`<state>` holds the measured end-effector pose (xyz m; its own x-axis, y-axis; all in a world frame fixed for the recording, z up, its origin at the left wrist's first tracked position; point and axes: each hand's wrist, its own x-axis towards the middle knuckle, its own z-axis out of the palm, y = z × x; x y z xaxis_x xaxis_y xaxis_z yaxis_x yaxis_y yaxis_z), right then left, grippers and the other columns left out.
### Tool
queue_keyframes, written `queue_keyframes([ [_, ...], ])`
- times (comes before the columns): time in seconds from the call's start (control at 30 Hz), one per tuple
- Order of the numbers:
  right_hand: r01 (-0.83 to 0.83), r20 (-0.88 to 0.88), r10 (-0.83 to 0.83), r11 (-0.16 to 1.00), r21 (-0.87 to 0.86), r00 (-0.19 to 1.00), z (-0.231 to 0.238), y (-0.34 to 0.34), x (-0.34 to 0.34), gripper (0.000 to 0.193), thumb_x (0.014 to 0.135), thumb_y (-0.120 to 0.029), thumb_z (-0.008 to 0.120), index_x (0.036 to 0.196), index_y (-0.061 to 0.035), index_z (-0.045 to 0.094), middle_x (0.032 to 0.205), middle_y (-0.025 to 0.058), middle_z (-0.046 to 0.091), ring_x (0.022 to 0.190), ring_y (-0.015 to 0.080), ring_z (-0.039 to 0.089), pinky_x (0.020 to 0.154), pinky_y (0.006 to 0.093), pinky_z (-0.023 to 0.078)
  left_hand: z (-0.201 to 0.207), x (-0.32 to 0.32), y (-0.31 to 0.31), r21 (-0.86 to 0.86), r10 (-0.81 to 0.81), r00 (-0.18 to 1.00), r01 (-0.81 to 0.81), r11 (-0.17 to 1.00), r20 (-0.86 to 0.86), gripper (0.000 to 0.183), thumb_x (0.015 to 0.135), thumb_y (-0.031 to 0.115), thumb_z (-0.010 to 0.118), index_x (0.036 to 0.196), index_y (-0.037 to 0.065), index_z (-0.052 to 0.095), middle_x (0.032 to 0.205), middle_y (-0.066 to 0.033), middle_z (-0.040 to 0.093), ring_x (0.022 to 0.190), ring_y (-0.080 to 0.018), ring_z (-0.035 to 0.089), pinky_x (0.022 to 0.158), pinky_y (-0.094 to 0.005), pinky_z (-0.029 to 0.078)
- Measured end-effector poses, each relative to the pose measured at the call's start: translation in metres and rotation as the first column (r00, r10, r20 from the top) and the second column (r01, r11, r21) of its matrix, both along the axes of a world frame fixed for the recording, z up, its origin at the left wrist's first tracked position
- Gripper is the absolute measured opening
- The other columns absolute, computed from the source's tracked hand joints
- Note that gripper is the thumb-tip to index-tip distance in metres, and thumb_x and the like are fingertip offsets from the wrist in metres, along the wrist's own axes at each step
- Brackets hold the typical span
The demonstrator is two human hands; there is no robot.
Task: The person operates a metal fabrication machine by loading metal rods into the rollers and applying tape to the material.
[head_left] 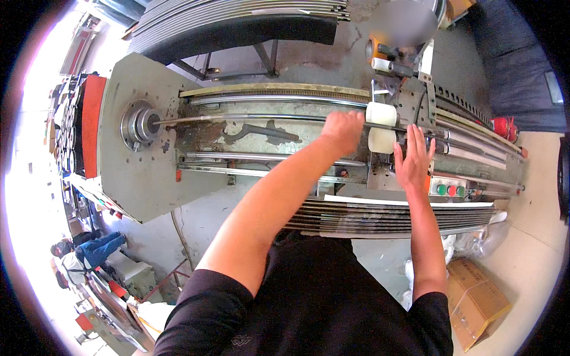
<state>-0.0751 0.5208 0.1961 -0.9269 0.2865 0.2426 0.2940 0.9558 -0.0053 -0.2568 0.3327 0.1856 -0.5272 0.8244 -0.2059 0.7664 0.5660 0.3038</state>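
Observation:
A long thin metal rod (249,117) runs from the round chuck (140,125) at the left of a machine toward the carriage on the right. My left hand (344,132) is closed round the rod, just left of two white rollers (382,141). Right of the rollers, my right hand (414,160) is open, its fingers stretched out flat by the rod; whether the fingertips touch it I cannot tell. A dark open-ended spanner (261,133) lies on the machine bed, below the rod.
Shiny guide rails (267,156) run along the bed. A control box (449,188) with green and red buttons sits below my right hand. Several rods lie stacked on a near rack (392,216) and a far rack (237,24). A cardboard box (475,299) stands lower right; a person (101,249) is far left.

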Motion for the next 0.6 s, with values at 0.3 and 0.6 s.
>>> queue_keyframes([
  [0.3, 0.011, 0.014, -0.011, 1.000, 0.002, 1.000, 0.002, 0.006, 0.003, 0.065, 0.108, -0.039, 0.058, 0.160, -0.0003, 0.048, 0.163, 0.0195, 0.052, 0.156, 0.0350, 0.043, 0.133, 0.0595, 0.013, -0.010, -0.039, -0.065, -0.035, 0.120, 0.990, -0.117, 0.992, 0.079, 0.033, 0.089, 0.016, 0.072, 0.119, 0.006, 0.064, 0.113, -0.0191, 0.078, 0.110, -0.0380, 0.076, 0.092, -0.0507, 0.061],
  [0.6, 0.003, -0.019, -0.002, 1.000, 0.029, 1.000, 0.001, 0.004, -0.002, 0.061, 0.108, -0.035, 0.061, 0.159, -0.0048, 0.051, 0.162, 0.0162, 0.054, 0.155, 0.0315, 0.045, 0.133, 0.0569, 0.016, -0.029, -0.117, -0.255, -0.032, 0.196, 0.979, -0.198, 0.980, -0.058, 0.045, 0.088, 0.029, 0.081, 0.128, 0.014, 0.068, 0.121, -0.0163, 0.076, 0.116, -0.0400, 0.071, 0.098, -0.0538, 0.057],
])
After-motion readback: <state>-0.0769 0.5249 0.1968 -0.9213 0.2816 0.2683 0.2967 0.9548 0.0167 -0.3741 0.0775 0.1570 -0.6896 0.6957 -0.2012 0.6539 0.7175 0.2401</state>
